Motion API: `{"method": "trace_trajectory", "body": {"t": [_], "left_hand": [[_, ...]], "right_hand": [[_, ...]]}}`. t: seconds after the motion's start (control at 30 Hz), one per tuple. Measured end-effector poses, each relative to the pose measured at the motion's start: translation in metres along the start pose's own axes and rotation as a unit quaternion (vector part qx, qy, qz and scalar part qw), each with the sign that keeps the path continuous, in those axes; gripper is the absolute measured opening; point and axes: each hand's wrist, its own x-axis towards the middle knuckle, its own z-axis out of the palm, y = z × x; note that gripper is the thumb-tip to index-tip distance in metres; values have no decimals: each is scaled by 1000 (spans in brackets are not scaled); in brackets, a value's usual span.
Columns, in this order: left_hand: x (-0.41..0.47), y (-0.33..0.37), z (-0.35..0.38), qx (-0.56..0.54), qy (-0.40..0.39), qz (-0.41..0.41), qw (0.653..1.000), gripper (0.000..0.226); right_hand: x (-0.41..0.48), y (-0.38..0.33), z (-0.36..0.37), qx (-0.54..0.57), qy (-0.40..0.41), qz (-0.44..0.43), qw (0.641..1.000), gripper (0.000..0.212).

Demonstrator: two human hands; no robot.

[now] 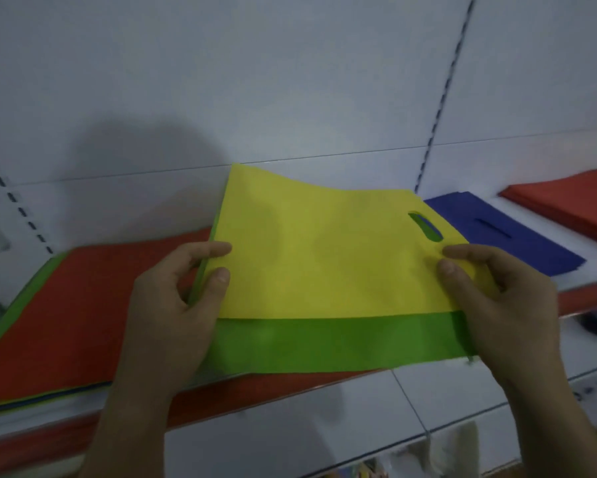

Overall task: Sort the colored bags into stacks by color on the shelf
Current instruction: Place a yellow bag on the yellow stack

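A yellow bag [324,250] with a cut-out handle lies over a green bag [324,343], both held above the shelf's front. My left hand [173,305] pinches their left edge between thumb and fingers. My right hand [497,305] pinches the yellow bag's right edge below the handle hole. To the left, a mixed pile topped by a red bag [76,312] rests on the shelf, with green, yellow and blue edges showing beneath it. A blue bag stack [497,229] lies to the right, and a red bag stack [572,205] at the far right.
The white shelf [538,215] has a red front strip [579,298]. A white back wall with slotted uprights [441,98] rises behind. Lower shelves with dim items sit below at the right.
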Motion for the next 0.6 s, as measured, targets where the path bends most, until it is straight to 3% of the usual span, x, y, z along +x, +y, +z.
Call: {"method": "trace_trajectory", "body": {"t": [0.17,0.33,0.6], "left_hand": [[-17,40,83,-5,-25,36,999,24],[-42,88,180,-60,-57,43,996,21],[-87,152,324,-83,-115,67,988,22]], "right_hand": [[9,33,-94,-12,48,24,998,8],[8,73,-200,-18,54,73,996,25],[11,129,-346,-63,91,93,990,22]]}}
